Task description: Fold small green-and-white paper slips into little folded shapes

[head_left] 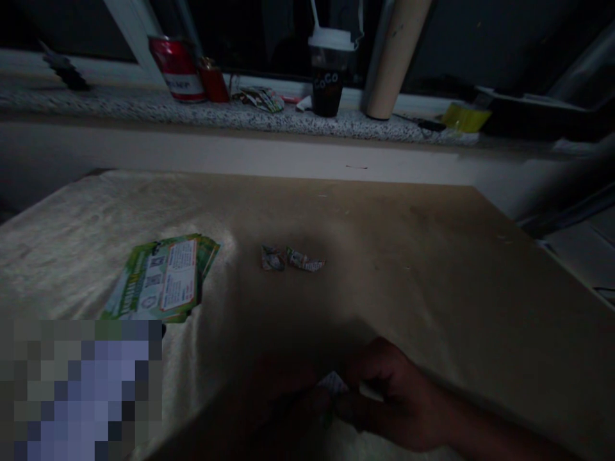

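Low in the head view, both hands meet over a small folded piece of printed paper (332, 382). My left hand (288, 400) is in deep shadow, its fingers closed at the paper's left side. From the right, my right hand (396, 400) pinches the paper between thumb and forefinger. Most of the paper is hidden by the fingers. Beyond the hands, two small folded paper pieces lie side by side: a left one (273, 258) and a right one (306, 260). To the left lies a fanned stack of green and white printed leaflets (180, 275).
The cloth-covered table (413, 282) ends at a wall below a speckled windowsill (278, 121). On the sill stand a red can (177, 69), a red lighter (214, 82), a lidded CoCo cup (329, 77) and a cardboard tube (398, 57). A blurred-out patch covers the lower left.
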Tool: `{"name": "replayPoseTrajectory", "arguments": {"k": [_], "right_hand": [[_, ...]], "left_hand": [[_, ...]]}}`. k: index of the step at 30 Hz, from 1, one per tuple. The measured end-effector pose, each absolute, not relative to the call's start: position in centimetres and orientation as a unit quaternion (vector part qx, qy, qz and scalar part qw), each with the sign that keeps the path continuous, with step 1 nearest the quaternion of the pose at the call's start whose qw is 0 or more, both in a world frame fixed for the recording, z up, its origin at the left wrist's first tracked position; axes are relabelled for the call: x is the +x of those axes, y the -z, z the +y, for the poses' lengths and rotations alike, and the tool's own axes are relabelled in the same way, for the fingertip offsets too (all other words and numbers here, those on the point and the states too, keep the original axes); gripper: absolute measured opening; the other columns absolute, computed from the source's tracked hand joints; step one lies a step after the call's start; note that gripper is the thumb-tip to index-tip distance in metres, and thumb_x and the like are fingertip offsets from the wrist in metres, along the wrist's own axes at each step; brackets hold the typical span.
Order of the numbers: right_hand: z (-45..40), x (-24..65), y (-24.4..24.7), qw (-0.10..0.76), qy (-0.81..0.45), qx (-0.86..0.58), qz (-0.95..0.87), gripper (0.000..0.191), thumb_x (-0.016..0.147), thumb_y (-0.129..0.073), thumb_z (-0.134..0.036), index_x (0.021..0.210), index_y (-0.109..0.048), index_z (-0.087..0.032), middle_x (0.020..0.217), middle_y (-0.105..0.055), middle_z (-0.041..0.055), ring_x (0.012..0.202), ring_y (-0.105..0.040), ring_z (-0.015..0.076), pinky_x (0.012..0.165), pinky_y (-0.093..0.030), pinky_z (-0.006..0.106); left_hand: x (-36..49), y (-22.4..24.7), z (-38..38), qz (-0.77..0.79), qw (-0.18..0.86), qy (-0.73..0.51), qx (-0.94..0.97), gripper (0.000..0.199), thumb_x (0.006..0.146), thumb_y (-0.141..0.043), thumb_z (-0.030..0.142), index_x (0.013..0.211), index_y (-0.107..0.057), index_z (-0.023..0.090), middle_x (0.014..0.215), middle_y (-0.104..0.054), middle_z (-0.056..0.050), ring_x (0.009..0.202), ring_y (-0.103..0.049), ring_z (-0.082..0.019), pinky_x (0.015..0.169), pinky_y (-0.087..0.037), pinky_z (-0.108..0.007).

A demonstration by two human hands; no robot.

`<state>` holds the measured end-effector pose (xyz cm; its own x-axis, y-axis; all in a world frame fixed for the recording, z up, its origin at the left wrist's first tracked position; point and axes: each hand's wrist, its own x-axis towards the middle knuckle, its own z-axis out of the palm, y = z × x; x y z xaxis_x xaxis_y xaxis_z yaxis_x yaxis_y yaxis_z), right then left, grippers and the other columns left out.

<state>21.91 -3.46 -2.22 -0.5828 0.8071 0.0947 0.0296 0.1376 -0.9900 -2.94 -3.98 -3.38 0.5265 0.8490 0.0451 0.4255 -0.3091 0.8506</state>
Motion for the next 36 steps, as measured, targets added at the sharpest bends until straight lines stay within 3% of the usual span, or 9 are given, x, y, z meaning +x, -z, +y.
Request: {"name": "replayPoseTrajectory", "arguments": {"k": [1,5,9,13,18,22,25,29,36], "right_hand": [[-3.4,21.9,2.2,0.338,-0.579,-0.309,-0.674,0.035,0.093,-0.075,-0.02,0.064,-0.055,-0.016,0.057,-0.044,-0.008,0.052,-0.04,0.0051,0.05,-0.032,0.017],[-3.4,21.8,2.0,0.344,-0.583,-0.298,-0.673,0.029,0.093,-0.073,-0.017,0.067,-0.059,-0.015,0.058,-0.046,-0.0075,0.051,-0.041,0.0054,0.049,-0.033,0.016],[-3.5,21.6,1.8,0.354,-0.558,-0.299,-0.688,0.033,0.093,-0.069,-0.015,0.063,-0.054,-0.016,0.057,-0.041,-0.0083,0.051,-0.038,0.0052,0.049,-0.03,0.017],[-3.6,21.6,1.8,0.344,-0.542,-0.305,-0.704,0.031,0.092,-0.069,-0.015,0.064,-0.055,-0.016,0.058,-0.04,-0.008,0.052,-0.038,0.0055,0.051,-0.031,0.018],[-3.5,21.7,2.1,0.346,-0.551,-0.308,-0.694,0.034,0.092,-0.069,-0.016,0.063,-0.052,-0.016,0.056,-0.041,-0.0075,0.051,-0.039,0.0053,0.05,-0.031,0.017],[-3.6,21.8,2.2,0.354,-0.561,-0.311,-0.681,0.031,0.09,-0.072,-0.012,0.064,-0.055,-0.016,0.055,-0.043,-0.0082,0.049,-0.039,0.0043,0.048,-0.03,0.016],[-3.6,21.8,2.1,0.35,-0.568,-0.301,-0.681,0.029,0.09,-0.07,-0.01,0.065,-0.057,-0.016,0.055,-0.044,-0.0079,0.049,-0.042,0.0045,0.049,-0.032,0.016],[-3.5,21.7,1.9,0.334,-0.596,-0.29,-0.67,0.033,0.092,-0.073,-0.014,0.063,-0.056,-0.015,0.056,-0.047,-0.0066,0.051,-0.045,0.0054,0.05,-0.035,0.016],[-3.5,21.7,2.3,0.331,-0.592,-0.299,-0.672,0.03,0.092,-0.073,-0.014,0.065,-0.059,-0.015,0.057,-0.047,-0.0067,0.052,-0.042,0.0053,0.051,-0.034,0.016]], "left_hand": [[-3.3,3.7,-4.1,0.413,0.421,-0.262,0.764,0.017,0.104,-0.069,0.041,0.112,-0.079,0.03,0.101,-0.081,0.0,0.088,-0.075,-0.018,0.079,-0.059,-0.019],[-3.5,3.8,-3.9,0.391,0.429,-0.281,0.764,0.015,0.105,-0.067,0.039,0.109,-0.078,0.028,0.096,-0.08,0.001,0.084,-0.072,-0.018,0.078,-0.058,-0.02],[-2.0,1.8,-3.2,0.342,0.464,-0.277,0.769,0.029,0.11,-0.059,0.04,0.093,-0.077,0.024,0.079,-0.075,0.003,0.068,-0.066,-0.014,0.067,-0.053,-0.018],[-1.1,0.3,-2.8,0.28,0.498,-0.299,0.764,0.038,0.114,-0.048,0.046,0.101,-0.077,0.025,0.082,-0.076,0.001,0.07,-0.068,-0.014,0.07,-0.055,-0.019],[-1.5,1.0,-3.1,0.334,0.454,-0.286,0.774,0.041,0.112,-0.05,0.048,0.095,-0.079,0.025,0.074,-0.072,0.001,0.065,-0.064,-0.015,0.065,-0.055,-0.02],[-1.6,1.8,-3.1,0.391,0.414,-0.28,0.773,0.04,0.109,-0.055,0.052,0.092,-0.079,0.024,0.08,-0.076,0.0,0.07,-0.067,-0.016,0.064,-0.055,-0.019],[-1.8,2.0,-3.4,0.364,0.429,-0.246,0.789,0.06,0.113,-0.038,0.055,0.08,-0.077,0.024,0.069,-0.072,0.001,0.062,-0.063,-0.016,0.056,-0.052,-0.02],[-2.4,1.9,-4.5,0.46,0.424,-0.236,0.743,0.04,0.108,-0.053,0.058,0.108,-0.08,0.029,0.096,-0.081,0.002,0.083,-0.073,-0.017,0.08,-0.058,-0.02],[-2.7,2.2,-4.3,0.416,0.442,-0.212,0.765,0.041,0.11,-0.05,0.052,0.1,-0.081,0.027,0.09,-0.081,0.0,0.079,-0.073,-0.017,0.073,-0.058,-0.02]]}}
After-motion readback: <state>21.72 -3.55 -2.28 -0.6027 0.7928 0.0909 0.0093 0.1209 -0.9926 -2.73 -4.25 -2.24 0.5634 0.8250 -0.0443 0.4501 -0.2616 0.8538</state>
